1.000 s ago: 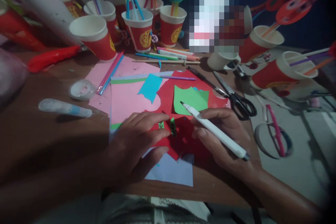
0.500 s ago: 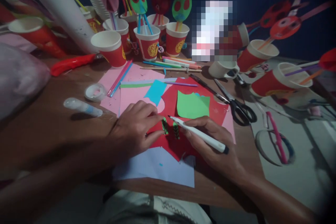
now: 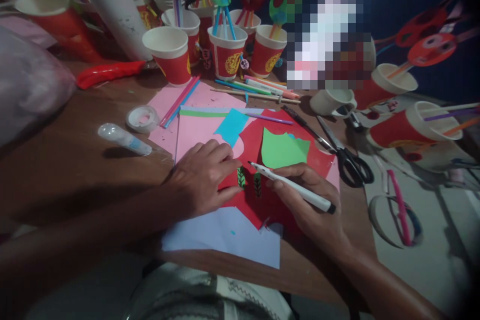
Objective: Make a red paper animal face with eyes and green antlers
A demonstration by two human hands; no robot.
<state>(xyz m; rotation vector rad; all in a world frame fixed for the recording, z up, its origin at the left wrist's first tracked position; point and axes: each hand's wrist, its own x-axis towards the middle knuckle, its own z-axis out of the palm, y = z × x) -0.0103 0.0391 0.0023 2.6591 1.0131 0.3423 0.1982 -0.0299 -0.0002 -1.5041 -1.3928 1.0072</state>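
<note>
Two small green paper leaves (image 3: 249, 182), each inked with dark vein lines, lie side by side on the big red paper sheet (image 3: 262, 205) near the front edge of the brown wooden table (image 3: 75, 175). The left hand (image 3: 202, 185) lies flat and loosely spread on the red sheet, its fingertips (image 3: 231, 166) just beside the left leaf, pinning the paper down. The right hand (image 3: 311, 205) is closed around a white felt-tip pen with a black end cap (image 3: 292, 187), whose dark tip hovers just above the right leaf; whether it touches the paper cannot be told.

To draw the veins cleanly, the person would do well to keep the left fingertips pressing close to the leaf so that so small a piece cannot slide under the nib, to rest the heel of the right hand on the table, and to pull short, light strokes outward from the midrib.

A larger green paper cut-out (image 3: 283, 149) lies just behind the pen tip and a blue paper scrap (image 3: 231, 126) to its left. Black-handled scissors (image 3: 347, 157) lie to the right, well apart from a clear glue tube (image 3: 123, 138) on the left. Red paper cups (image 3: 170, 55) stand along the back.
</note>
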